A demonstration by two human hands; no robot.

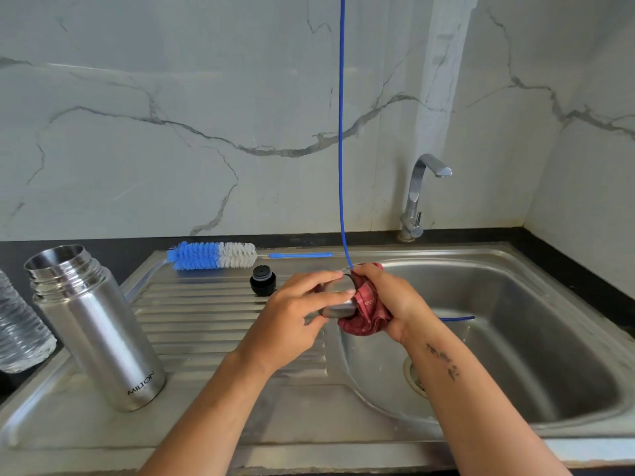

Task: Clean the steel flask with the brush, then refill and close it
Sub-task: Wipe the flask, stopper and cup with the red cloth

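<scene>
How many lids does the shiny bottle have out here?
2. A steel cap is held in the left hand while the right hand wipes it with a red cloth. A black stopper sits on the drainboard.

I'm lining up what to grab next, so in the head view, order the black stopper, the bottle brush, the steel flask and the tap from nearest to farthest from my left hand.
From the left hand:
1. Black stopper, just behind it on the drainboard.
2. Bottle brush, farther back, along the sink's rear edge.
3. Steel flask, off to the left, standing open.

The tap, back right, is too close to the flask to rank.
</scene>
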